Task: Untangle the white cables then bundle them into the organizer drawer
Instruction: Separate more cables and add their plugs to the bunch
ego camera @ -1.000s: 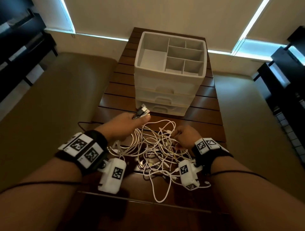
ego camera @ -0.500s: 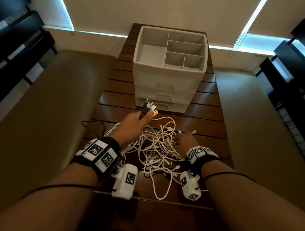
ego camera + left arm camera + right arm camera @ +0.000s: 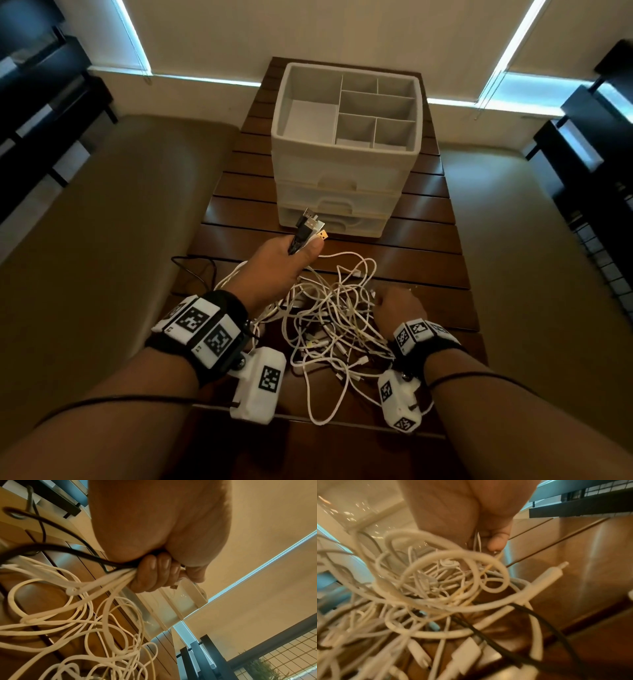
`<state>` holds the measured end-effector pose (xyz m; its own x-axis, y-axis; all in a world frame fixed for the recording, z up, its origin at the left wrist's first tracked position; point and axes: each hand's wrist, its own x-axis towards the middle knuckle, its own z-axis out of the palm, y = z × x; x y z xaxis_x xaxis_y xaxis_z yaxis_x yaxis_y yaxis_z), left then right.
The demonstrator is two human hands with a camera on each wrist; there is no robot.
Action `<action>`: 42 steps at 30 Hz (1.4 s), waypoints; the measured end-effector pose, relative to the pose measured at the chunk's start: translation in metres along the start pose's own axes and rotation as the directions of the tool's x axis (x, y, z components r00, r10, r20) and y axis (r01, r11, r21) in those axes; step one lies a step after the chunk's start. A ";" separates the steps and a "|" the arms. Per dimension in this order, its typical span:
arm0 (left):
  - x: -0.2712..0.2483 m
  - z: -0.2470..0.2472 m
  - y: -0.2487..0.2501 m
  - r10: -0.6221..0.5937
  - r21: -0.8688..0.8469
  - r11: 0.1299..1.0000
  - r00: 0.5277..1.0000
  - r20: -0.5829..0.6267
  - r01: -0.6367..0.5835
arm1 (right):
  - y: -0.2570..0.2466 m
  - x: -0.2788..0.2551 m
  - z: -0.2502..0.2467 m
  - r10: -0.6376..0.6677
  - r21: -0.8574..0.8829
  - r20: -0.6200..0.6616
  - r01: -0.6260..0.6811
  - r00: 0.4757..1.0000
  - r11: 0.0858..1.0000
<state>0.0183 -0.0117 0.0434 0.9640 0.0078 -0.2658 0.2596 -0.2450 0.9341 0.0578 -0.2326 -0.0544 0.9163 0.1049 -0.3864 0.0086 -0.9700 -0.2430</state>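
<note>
A tangle of white cables (image 3: 329,318) lies on the dark wooden table (image 3: 428,263), in front of a white organizer (image 3: 346,154) with three shut drawers and an open divided top tray. My left hand (image 3: 291,253) is raised and grips a bunch of cable ends, with USB plugs (image 3: 308,228) sticking out past the thumb. From underneath, my left hand's fingers (image 3: 154,573) curl round white strands and one black cable (image 3: 56,549). My right hand (image 3: 397,305) sits at the tangle's right edge, and its fingers (image 3: 496,540) pinch thin white strands of the white cables (image 3: 436,582).
A black cable (image 3: 198,270) loops off the table's left side. Tan cushioned seats (image 3: 102,257) flank the table on both sides. Dark shelving (image 3: 589,164) stands at the right and left walls. Loose connectors (image 3: 546,574) lie among the strands.
My left hand has lifted the bunch of plug ends up and forward toward the organizer. My right hand stayed at the tangle's right edge. The view has drawn nearer to the table.
</note>
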 end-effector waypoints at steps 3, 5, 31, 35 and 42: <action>0.000 -0.002 0.000 -0.008 0.013 1.000 1.000 -0.022 0.008 | -0.006 -0.001 -0.016 0.017 0.181 -0.066 -0.005 0.998 0.983; 0.000 -0.003 0.001 -0.017 0.006 1.000 0.999 -0.031 0.018 | -0.009 -0.001 -0.032 0.028 0.343 -0.068 -0.003 0.997 0.939; 0.007 0.006 0.036 0.053 -0.082 0.995 0.998 0.034 -0.050 | -0.058 -0.045 -0.124 -0.400 0.749 -0.053 0.301 0.915 0.590; 0.005 0.009 0.040 0.036 -0.152 0.988 0.996 0.085 -0.022 | -0.066 -0.045 -0.122 -0.382 0.829 -0.112 0.298 0.917 0.472; 0.000 0.012 0.035 0.041 -0.098 0.995 0.987 0.154 -0.027 | -0.070 -0.047 -0.119 -0.342 0.917 -0.142 0.254 0.929 0.307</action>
<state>0.0271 -0.0325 0.0734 0.9534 -0.1522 -0.2604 0.2383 -0.1493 0.9597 0.0621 -0.1962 0.0866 0.9051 0.3983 -0.1491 -0.1320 -0.0701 -0.9888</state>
